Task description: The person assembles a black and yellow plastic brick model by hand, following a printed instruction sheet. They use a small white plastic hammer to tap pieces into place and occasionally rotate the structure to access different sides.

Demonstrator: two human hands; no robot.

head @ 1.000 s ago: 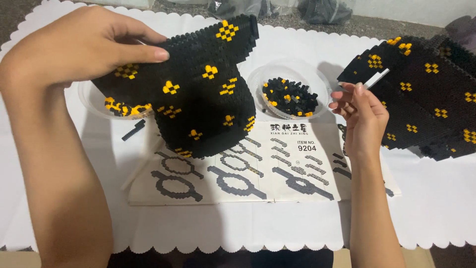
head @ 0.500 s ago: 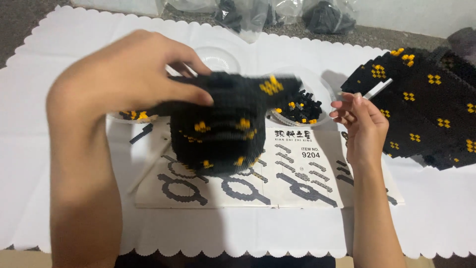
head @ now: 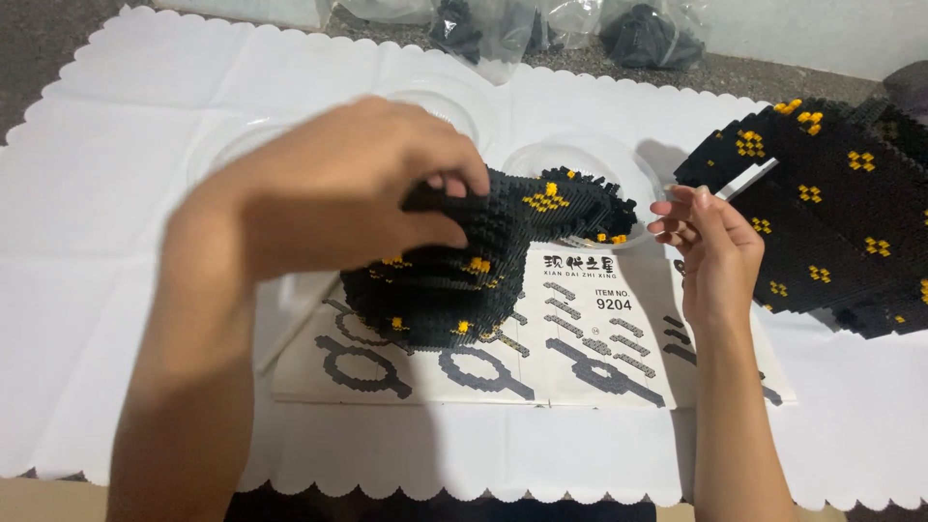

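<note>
left hand (head: 338, 193) now lower on model (head: 454, 280)

Left hand (head: 338, 193) is gripping black-and-yellow brick model (head: 464, 280) from above, over instruction sheet (head: 580, 358). Right hand (head: 710, 246) is pinching small white tool (head: 746, 180) beside second brick section (head: 831, 213) on white mat (head: 116, 193).

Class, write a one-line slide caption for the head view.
Left hand grips a black-and-yellow brick model over a printed instruction sheet; right hand holds a thin white tool.
</note>
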